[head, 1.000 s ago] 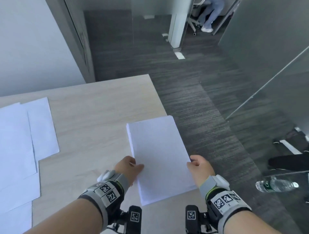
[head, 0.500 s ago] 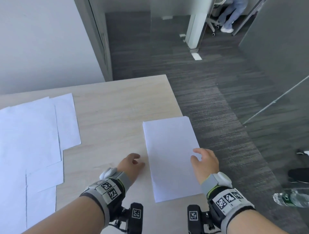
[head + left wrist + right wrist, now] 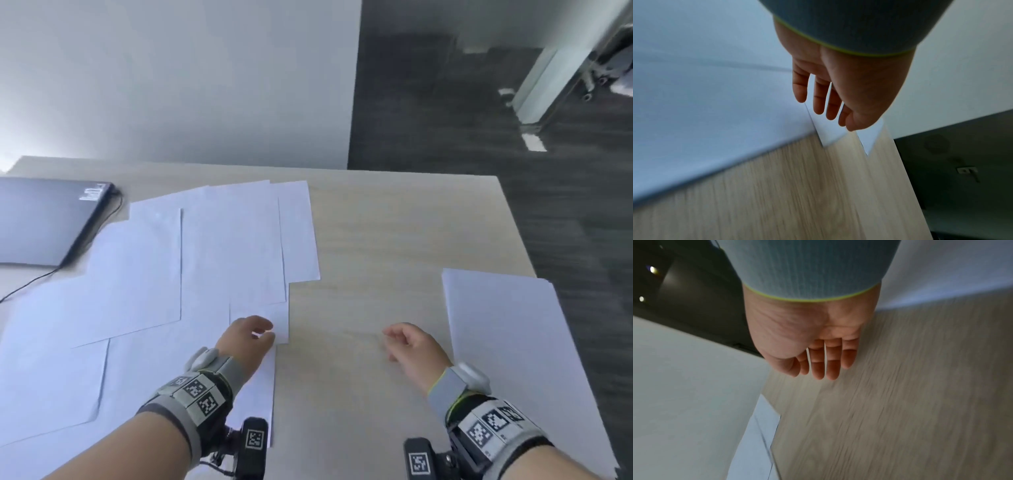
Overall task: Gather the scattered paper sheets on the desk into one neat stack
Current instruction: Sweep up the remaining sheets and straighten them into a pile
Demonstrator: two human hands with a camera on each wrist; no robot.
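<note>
Several white sheets [image 3: 219, 246] lie scattered and overlapping across the left and middle of the light wooden desk [image 3: 376, 233]. A squared white stack [image 3: 507, 335] rests near the desk's right edge. My left hand [image 3: 255, 334] hovers over the near right corner of the scattered sheets [image 3: 715, 105], fingers [image 3: 819, 100] relaxed and holding nothing. My right hand [image 3: 404, 337] hangs above bare desk between the sheets and the stack, fingers [image 3: 831, 363] loose and empty.
A closed dark laptop [image 3: 44, 219] with a cable sits at the desk's far left, touching the sheets. The desk's right edge [image 3: 513, 222] drops to dark carpet. A white wall stands behind the desk.
Both hands have let go of the stack and moved left. The left hand now hovers over the scattered sheets. The head view has swung left, bringing the laptop into sight.
</note>
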